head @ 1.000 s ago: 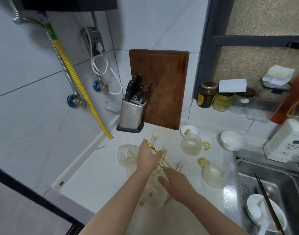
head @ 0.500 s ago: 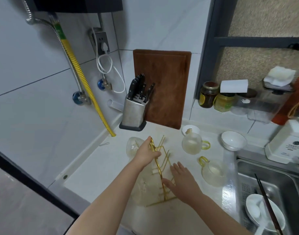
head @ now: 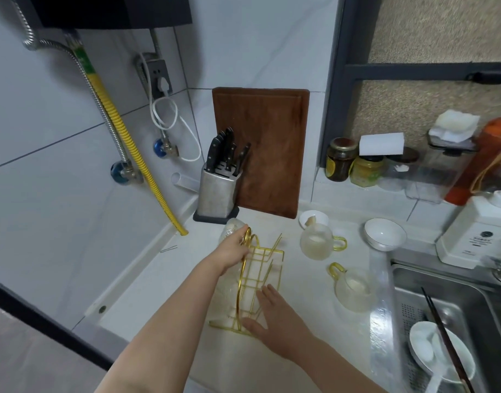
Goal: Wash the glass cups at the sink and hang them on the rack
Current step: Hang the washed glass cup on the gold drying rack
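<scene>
A gold wire rack [head: 260,275] stands on the white counter [head: 164,282] in front of me. My left hand [head: 233,249] grips the looped handle at the rack's top. My right hand [head: 275,314] rests flat against the rack's near right side, fingers straight. Two glass cups with yellow handles stand to the right: one [head: 317,241] farther back, one [head: 353,289] nearer the sink [head: 479,310]. Another clear glass [head: 229,228] shows behind my left hand, partly hidden by it, and more glass hangs dimly on the rack's left side.
A knife block [head: 218,185] and a brown cutting board [head: 267,148] stand against the back wall. A white bowl [head: 384,234] and a small dish [head: 313,218] sit behind the cups. In the sink lie a white bowl with a spoon and dark chopsticks [head: 445,341]. Jars line the ledge.
The rack has shifted back and to the right on the counter between my hands. My left hand stays on its handle; my right hand stays against its near side.
</scene>
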